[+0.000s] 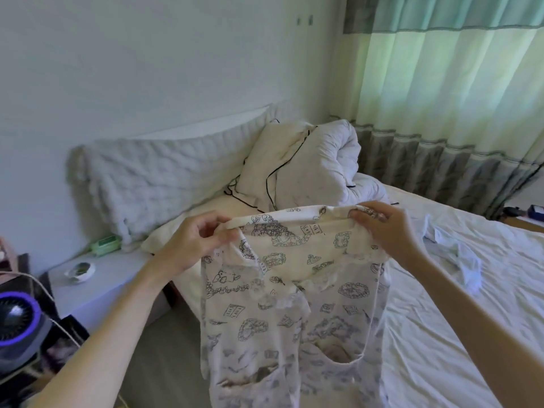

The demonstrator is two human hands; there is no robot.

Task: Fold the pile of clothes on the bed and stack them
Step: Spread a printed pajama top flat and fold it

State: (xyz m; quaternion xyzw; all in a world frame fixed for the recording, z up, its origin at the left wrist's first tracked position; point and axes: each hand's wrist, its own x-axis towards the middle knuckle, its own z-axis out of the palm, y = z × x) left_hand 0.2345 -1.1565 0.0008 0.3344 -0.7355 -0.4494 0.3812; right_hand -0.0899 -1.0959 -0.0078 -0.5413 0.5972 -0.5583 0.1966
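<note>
A cream garment (288, 293) printed with dark line drawings and trimmed with lace hangs in the air in front of me, above the near edge of the bed (471, 304). My left hand (195, 240) pinches its top edge at the left corner. My right hand (382, 228) grips the same edge at the right corner. The cloth is stretched between them and drops down out of view. A crumpled white garment (459, 254) lies on the bed sheet to the right of my right hand.
A pillow with black piping (270, 169) and a rolled white duvet (332, 160) sit at the bed's head. A long white cushion (153, 175) leans on the wall. A bedside ledge (97, 284) holds a small dish and a green box. A fan (17, 325) stands at the left.
</note>
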